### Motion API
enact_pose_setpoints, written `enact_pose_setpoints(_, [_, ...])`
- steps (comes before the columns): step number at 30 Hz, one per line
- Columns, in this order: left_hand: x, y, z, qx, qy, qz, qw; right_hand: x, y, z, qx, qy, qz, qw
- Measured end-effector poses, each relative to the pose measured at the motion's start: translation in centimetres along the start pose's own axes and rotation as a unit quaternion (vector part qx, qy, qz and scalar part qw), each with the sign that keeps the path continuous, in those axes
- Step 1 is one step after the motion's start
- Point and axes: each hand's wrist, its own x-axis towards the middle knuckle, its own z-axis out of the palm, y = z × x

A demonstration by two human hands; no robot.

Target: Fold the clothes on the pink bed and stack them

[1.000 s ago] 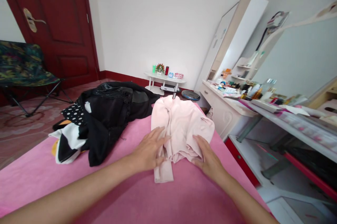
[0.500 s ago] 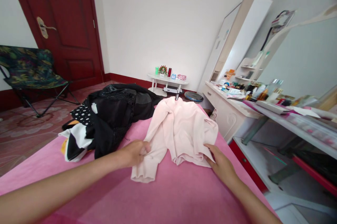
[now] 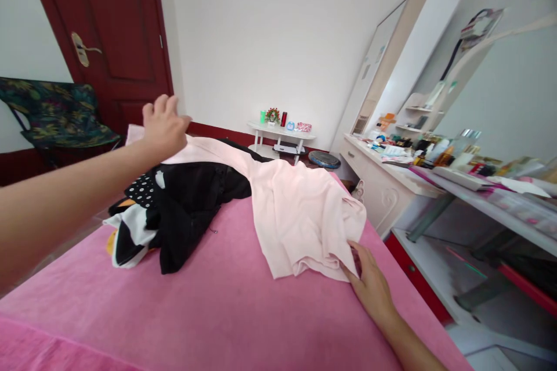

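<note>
A pale pink long-sleeved top (image 3: 300,208) lies spread on the pink bed cover (image 3: 243,313). One of its sleeves stretches left across a heap of dark clothes (image 3: 191,202). Over the cuff end of that sleeve is my left hand (image 3: 164,127), raised, with its fingers apart and the thumb out to the side; the palm side is hidden. My right hand (image 3: 369,281) pinches the lower right corner of the top between thumb and fingers, low on the bed.
A camouflage folding chair (image 3: 56,110) stands by the dark red door (image 3: 113,22) at left. A small white table (image 3: 282,132) with trinkets is against the back wall. Along the right run a cosmetics-laden dresser (image 3: 383,170) and a shelf (image 3: 491,202).
My left hand has swung up and left, carrying the sleeve from the front of the bed out over the dark clothes. My right hand keeps its hold at the hem.
</note>
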Motion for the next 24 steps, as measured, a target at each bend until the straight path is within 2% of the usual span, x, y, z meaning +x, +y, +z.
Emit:
enact_pose_setpoints(2, [-3.3, 4.3, 1.8, -0.006, -0.003, 0.092, 0.996, 0.0, 0.2, -0.2, 0.054, 0.008, 0.010, 0.998])
enact_pose_setpoints(3, [-5.3, 6.8, 2.6, -0.044, -0.052, 0.157, 0.985, 0.0, 0.3, -0.3, 0.080, 0.011, 0.016, 0.997])
enact_pose_setpoints(5, [-9.5, 11.6, 4.0, -0.135, -0.183, 0.279, 0.933, 0.1, 0.6, -0.4, 0.127, 0.017, 0.040, 0.991])
enact_pose_setpoints(7, [-13.6, 15.4, 5.2, -0.220, -0.252, 0.324, 0.885, 0.1, 0.9, -0.5, 0.171, 0.021, 0.074, 0.982])
enact_pose_setpoints(9, [-16.7, 17.9, 6.5, -0.290, -0.280, 0.318, 0.858, 0.0, 0.8, -0.6, 0.213, 0.031, 0.103, 0.971])
enact_pose_setpoints(11, [-18.4, 19.3, 7.5, -0.347, -0.276, 0.275, 0.853, 0.1, 0.5, -0.8, 0.247, 0.042, 0.110, 0.962])
enact_pose_setpoints(13, [-18.5, 19.6, 8.1, -0.404, -0.275, 0.233, 0.841, 0.3, 0.1, -1.2, 0.277, 0.034, 0.123, 0.952])
enact_pose_setpoints(16, [-16.1, 18.5, 7.7, -0.496, -0.303, 0.142, 0.801, 1.4, -0.2, -2.7, 0.335, -0.037, 0.209, 0.918])
enact_pose_setpoints(18, [-13.4, 16.5, 6.9, -0.560, -0.302, 0.022, 0.771, 2.9, -0.6, -4.3, 0.364, -0.060, 0.274, 0.888])
enact_pose_setpoints(20, [-10.4, 14.0, 6.3, -0.629, -0.249, -0.129, 0.726, 4.8, -1.6, -6.3, 0.400, -0.037, 0.300, 0.865])
enact_pose_setpoints(21, [-9.1, 12.6, 6.1, -0.662, -0.197, -0.209, 0.693, 5.9, -2.4, -7.2, 0.429, -0.021, 0.286, 0.857])
enact_pose_setpoints(23, [-7.2, 10.0, 6.4, -0.691, -0.092, -0.343, 0.629, 7.7, -4.5, -8.6, 0.495, -0.002, 0.200, 0.845])
enact_pose_setpoints(24, [-6.8, 8.9, 6.7, -0.687, -0.049, -0.396, 0.607, 8.4, -5.6, -9.0, 0.516, 0.001, 0.141, 0.845])
